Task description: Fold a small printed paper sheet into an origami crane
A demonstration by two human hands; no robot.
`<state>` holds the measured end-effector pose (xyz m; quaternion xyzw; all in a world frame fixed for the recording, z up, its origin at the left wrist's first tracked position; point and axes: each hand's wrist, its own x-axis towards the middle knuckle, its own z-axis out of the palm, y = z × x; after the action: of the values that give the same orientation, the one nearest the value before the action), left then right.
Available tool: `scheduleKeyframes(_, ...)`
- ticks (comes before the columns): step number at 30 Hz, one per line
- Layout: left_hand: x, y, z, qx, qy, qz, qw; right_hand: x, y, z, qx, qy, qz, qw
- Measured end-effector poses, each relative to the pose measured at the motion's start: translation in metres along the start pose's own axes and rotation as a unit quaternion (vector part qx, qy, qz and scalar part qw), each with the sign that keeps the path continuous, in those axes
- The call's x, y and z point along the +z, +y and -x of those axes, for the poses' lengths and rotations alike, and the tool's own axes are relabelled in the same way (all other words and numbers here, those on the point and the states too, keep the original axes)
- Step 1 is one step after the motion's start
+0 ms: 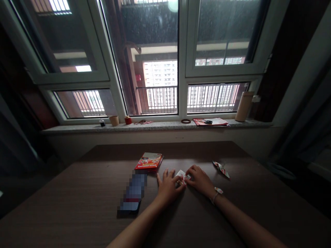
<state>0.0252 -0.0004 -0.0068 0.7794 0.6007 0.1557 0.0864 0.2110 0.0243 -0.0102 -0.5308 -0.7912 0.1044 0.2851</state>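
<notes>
A small piece of folded paper (180, 173), white with red and green print, lies on the brown table between my hands. My left hand (167, 186) holds its near left side with thumb and index finger, while the other fingers spread over the tabletop. On the right side of the paper, the bent fingers of my right hand (198, 178) are closed at its edge. My fingertips cover part of the paper. To the right of my right hand is another folded paper piece (221, 168) with pointed ends.
A stack of red printed leaflets (148, 162) lies beyond my left hand, with a blurred-out phone (134, 193) nearer me. Along the windowsill (165, 126) stand a paper cup (113, 120), a red spool (128, 120), scissors (208, 122) on papers and a tan bottle (244, 106).
</notes>
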Motion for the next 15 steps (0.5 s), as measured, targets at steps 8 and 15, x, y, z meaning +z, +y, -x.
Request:
scheduleKeyframes(8, -0.0003, -0.0022, -0.0003, 0.005, -0.003, 0.006, 1.0, 0.0026, -0.0003, 0.0041, -0.015, 0.013, -0.019, 1.0)
scheduleKeyframes(15, -0.0004, -0.0084, -0.0015, 0.011, -0.009, 0.003, 1.0, 0.0023, 0.001, 0.005, -0.018, 0.007, -0.013, 1.0)
